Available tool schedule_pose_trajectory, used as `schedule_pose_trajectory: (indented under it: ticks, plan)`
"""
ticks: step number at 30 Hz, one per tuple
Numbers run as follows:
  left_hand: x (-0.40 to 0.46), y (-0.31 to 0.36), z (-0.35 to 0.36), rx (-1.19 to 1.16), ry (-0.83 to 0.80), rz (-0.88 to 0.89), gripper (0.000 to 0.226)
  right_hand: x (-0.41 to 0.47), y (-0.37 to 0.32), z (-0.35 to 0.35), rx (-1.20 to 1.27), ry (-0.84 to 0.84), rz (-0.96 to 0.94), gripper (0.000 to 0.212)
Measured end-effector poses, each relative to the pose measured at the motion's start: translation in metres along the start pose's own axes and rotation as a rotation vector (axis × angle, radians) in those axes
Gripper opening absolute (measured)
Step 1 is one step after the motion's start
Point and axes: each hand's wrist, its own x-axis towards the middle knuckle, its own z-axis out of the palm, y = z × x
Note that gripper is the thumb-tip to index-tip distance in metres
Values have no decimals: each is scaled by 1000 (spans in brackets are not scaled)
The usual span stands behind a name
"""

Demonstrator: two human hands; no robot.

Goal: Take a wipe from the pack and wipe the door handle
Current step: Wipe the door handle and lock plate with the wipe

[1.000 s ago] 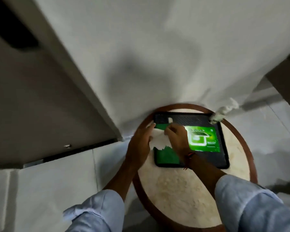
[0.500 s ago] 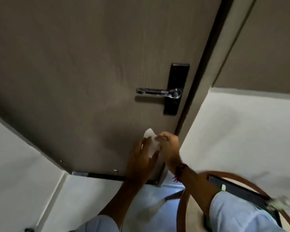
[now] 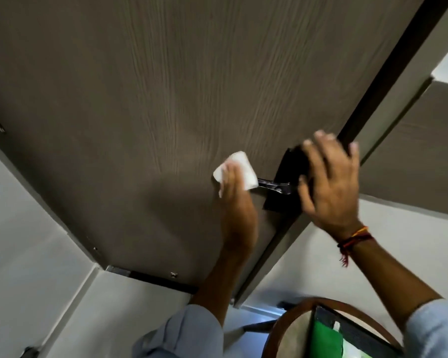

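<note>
Both your hands are up at the brown door (image 3: 166,99). Your left hand (image 3: 237,208) presses the folded white wipe (image 3: 239,167) around the free end of the chrome door handle (image 3: 273,186). Your right hand (image 3: 329,182), fingers spread, covers the black lock plate (image 3: 290,166).

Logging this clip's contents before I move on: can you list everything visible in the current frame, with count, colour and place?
Door: one, brown wood grain, fills upper frame.
Door handle: one, silver lever, on a black plate, right side of door.
Wipe: one, white, folded, over the lever's free end.
Round table: one, brown rim, bottom right.
Tray: one, black, on the table.
Wipe pack: one, green, in the tray.
Left hand: holding the wipe.
Right hand: fingers spread, over the black plate.
</note>
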Motion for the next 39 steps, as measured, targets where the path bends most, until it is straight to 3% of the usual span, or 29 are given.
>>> schedule_pose_trajectory:
  ticks: [4,9,15,20,22,26,30,34,39]
  plan:
    - [-15,6,31,283,-19,16,59,15,42,-6,-152,38,-30,83]
    - [-28,7,57,330,-40,22,78,14,45,13,-484,124,-68,70]
    - [-51,-7,74,480,-166,303,86,11,47,19,-537,146,-63,68]
    - [-26,-21,57,402,-28,53,107,14,52,20,-526,193,-77,67]
    - [-38,-2,72,346,-101,126,114,14,52,22,-534,210,-82,66]
    - [-59,-1,81,453,-199,366,103,15,50,20,-547,214,-102,65]
    - [-50,-6,85,465,-105,337,88,14,49,20,-553,207,-96,65]
    - [-42,-16,84,472,-115,516,79,16,50,19,-545,193,-117,65]
    - [-39,-41,63,559,-152,609,82,15,49,18,-561,195,-111,65]
